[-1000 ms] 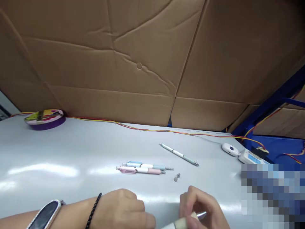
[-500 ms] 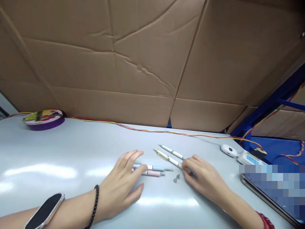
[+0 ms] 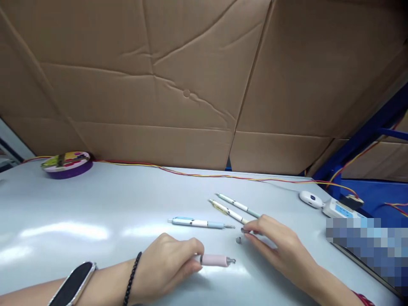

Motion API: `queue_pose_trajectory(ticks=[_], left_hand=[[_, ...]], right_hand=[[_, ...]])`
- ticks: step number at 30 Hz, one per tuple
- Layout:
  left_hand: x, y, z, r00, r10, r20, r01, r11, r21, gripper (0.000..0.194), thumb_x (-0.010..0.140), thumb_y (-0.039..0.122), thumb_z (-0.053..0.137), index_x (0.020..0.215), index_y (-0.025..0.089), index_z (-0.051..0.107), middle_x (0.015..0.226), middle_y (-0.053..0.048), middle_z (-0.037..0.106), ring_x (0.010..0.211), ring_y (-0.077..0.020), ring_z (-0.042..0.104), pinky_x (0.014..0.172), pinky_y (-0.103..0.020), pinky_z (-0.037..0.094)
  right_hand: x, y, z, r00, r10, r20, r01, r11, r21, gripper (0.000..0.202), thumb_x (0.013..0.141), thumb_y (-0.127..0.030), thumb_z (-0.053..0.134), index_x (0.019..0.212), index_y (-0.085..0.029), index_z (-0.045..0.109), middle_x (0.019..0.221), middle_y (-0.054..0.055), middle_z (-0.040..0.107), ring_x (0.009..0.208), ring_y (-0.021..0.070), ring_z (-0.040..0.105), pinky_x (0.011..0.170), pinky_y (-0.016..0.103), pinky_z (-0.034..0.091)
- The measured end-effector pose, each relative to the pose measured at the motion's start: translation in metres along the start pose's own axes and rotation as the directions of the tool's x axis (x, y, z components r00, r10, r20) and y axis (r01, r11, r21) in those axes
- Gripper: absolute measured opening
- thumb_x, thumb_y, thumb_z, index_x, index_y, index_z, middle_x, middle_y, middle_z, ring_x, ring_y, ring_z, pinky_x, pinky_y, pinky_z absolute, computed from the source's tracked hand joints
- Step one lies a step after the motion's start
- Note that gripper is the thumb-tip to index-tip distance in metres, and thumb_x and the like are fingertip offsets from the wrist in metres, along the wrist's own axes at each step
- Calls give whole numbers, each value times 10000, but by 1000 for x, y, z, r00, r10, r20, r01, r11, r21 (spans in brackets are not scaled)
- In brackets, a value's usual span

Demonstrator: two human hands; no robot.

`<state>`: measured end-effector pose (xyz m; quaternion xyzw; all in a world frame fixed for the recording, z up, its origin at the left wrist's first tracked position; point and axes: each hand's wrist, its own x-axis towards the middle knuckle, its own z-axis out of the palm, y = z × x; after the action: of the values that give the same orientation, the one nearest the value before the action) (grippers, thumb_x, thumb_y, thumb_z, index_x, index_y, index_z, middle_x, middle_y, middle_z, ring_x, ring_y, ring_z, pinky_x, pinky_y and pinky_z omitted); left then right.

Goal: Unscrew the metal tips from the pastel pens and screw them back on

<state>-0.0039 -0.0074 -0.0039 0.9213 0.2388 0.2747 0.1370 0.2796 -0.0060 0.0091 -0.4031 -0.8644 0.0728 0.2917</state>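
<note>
My left hand (image 3: 168, 263) is closed on a pink pen (image 3: 214, 260), gripped at its middle. The pen's bare metal front end points right and has no cone on it. Between the thumb and finger of my right hand (image 3: 282, 244) is a small metal pen tip (image 3: 245, 230). Just below it on the table lies a second cone-shaped tip (image 3: 238, 240). A blue and white pen (image 3: 200, 223), its metal inner end showing, lies beyond my left hand. Farther back are a yellow and white pen (image 3: 228, 211) and a green and white pen (image 3: 237, 205), the yellow one partly hidden by my right fingers.
A purple round box (image 3: 68, 170) stands at the back left of the white table (image 3: 127, 193). Red and yellow wires (image 3: 197, 174) run along the back edge before a cardboard wall (image 3: 159, 97). At right are a power strip (image 3: 339, 210) and a partly blurred flat device (image 3: 366, 259).
My left hand has closed on the pink pen and drawn it toward me, away from the blue pen. My right fingers have moved onto one metal tip and pinched it.
</note>
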Motion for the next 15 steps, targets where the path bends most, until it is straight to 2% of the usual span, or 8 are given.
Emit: queue_pose_trajectory(ticks=[3,6,10,15], left_hand=[[1,4,-4,997,-49,53,49,999,1,375,1041,398,102,936,220,415,563,54,518,402,-136,442,447,-234,318],[2,4,-4,991,-99,89,99,995,-2,366,1040,406,134,926,218,428,581,51,523,419,-137,445,445,-229,315],[2,2,-2,980,-139,145,140,990,4,370,1036,419,145,919,222,435,590,48,526,431,-143,453,447,-229,317],[4,3,-3,975,-134,179,132,991,25,409,1034,447,133,913,218,450,596,47,549,446,-146,495,456,-232,329]], right_hand=[[-5,-18,-3,986,115,-119,-81,964,254,91,874,-164,562,920,-237,591,751,10,657,675,165,622,622,271,500],[-9,-33,-1,986,124,-113,-70,915,398,124,848,-140,585,907,-248,597,760,8,674,679,170,635,619,270,518],[-10,-39,5,993,102,-63,-64,897,438,144,828,-111,587,889,-241,607,751,6,684,657,158,633,600,253,523],[-9,-37,9,990,138,-10,-119,884,451,119,846,-135,574,896,-231,625,761,10,683,689,154,639,625,246,520]])
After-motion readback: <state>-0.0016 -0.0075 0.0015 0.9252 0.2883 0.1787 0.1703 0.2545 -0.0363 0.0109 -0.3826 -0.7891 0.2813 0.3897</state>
